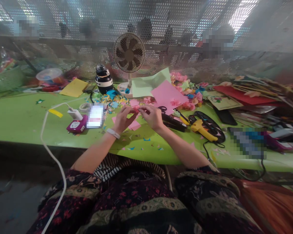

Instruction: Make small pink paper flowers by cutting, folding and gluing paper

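Note:
Between the fingertips of both hands is a small pink paper piece (136,108), partly covered by the fingers. My left hand (125,117), with a white band at the wrist, pinches it from the left. From the right, my right hand (151,115) pinches it with thumb and index finger. Below them, pink paper squares (134,125) lie on the green table (127,143). A black stapler (174,123) lies just right of my right hand, with dark-handled scissors (162,109) behind it. Beyond the hands are a large pink sheet (169,96) and a pale green sheet (146,85).
A fan (129,53) and a dark bottle (104,80) stand at the back. Pink paper flowers (191,102) are heaped behind right. A yellow glue gun (203,130) lies on the right. On the left are a lit phone (95,116), a purple power adapter (76,124) and a white cable (45,133).

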The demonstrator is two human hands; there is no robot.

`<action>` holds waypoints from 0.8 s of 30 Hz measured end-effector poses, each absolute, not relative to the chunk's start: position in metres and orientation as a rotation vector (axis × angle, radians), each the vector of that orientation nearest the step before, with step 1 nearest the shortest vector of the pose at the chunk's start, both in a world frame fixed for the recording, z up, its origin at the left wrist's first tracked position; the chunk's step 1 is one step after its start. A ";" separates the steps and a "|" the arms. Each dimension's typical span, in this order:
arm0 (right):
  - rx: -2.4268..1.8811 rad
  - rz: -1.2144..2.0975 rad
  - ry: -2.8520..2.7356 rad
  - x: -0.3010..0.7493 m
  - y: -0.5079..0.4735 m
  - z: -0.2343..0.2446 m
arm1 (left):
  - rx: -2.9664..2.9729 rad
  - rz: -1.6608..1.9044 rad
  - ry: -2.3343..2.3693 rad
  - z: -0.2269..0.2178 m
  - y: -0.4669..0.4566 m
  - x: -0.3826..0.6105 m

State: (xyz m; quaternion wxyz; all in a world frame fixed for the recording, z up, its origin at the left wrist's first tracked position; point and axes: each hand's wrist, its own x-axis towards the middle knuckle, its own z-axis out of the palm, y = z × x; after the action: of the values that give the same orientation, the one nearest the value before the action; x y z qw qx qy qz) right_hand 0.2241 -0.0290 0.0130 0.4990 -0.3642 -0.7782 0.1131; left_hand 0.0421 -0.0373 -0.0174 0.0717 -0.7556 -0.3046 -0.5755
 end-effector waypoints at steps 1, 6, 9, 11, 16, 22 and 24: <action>-0.877 0.269 -1.879 0.224 -0.029 0.013 | -2.261 -1.728 -0.888 -0.017 -0.037 0.042; -0.907 0.266 -1.885 0.224 -0.030 0.014 | -2.235 -1.680 -0.846 -0.016 -0.038 0.043; -0.915 0.275 -1.885 0.224 -0.031 0.014 | -2.220 -1.671 -0.866 -0.017 -0.037 0.042; -0.922 0.280 -1.883 0.224 -0.031 0.015 | -2.217 -1.670 -0.859 -0.018 -0.037 0.042; -0.930 0.280 -1.882 0.223 -0.031 0.015 | -2.217 -1.679 -0.834 -0.018 -0.037 0.043; -0.923 0.297 -1.885 0.223 -0.033 0.016 | -2.238 -1.659 -0.843 -0.017 -0.038 0.042; -0.926 0.305 -1.885 0.223 -0.033 0.016 | -2.236 -1.655 -0.834 -0.017 -0.038 0.043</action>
State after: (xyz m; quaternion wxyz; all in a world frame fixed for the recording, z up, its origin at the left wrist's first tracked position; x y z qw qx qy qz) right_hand 0.2232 -0.0330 0.0163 0.4881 -0.3808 -0.7752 0.1255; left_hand 0.0425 -0.0382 -0.0169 0.1187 -0.7645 -0.2851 -0.5659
